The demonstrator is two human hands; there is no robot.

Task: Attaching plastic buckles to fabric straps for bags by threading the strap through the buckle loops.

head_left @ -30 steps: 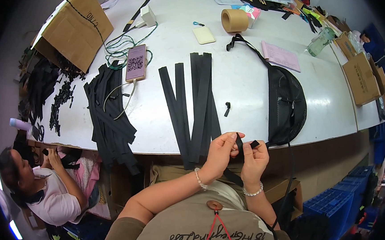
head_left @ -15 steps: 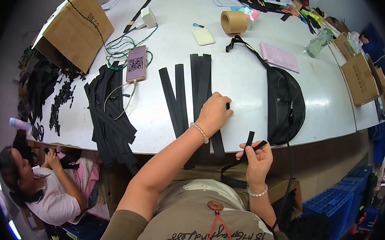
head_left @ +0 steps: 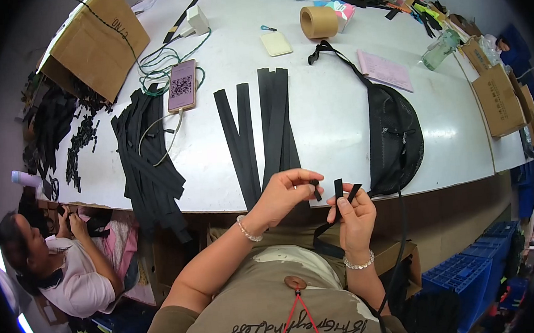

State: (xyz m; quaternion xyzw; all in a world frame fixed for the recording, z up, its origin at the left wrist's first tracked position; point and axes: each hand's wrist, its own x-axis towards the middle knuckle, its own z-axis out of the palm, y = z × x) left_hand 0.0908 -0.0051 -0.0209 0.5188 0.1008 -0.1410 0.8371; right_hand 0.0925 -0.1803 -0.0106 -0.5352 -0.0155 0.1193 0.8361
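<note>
Between thumb and forefinger, my left hand [head_left: 284,193] pinches a small black piece [head_left: 317,190], too small to tell its exact kind. It is held above the table's front edge. Close by on the right, my right hand [head_left: 354,219] is closed on a black webbing strap [head_left: 338,188], with two ends sticking up past the fingers and a loop [head_left: 327,241] hanging below. The hands are near each other but apart. Several flat black strips [head_left: 274,116] lie on the table behind my left hand. A black waist bag [head_left: 394,139] rests to the right, its strap stretching away from me.
On the white table [head_left: 331,112] at left lie a heap of black strips [head_left: 148,156], a phone [head_left: 182,86] on a cable and a cardboard box [head_left: 94,48]. A paper pad [head_left: 385,70], tape roll [head_left: 319,22] and bottle [head_left: 441,49] stand farther back. A co-worker [head_left: 63,261] sits at left.
My left hand has come back toward me from over the strips, bringing the small black piece next to the right hand. The right hand has stayed nearly in place, still gripping the strap.
</note>
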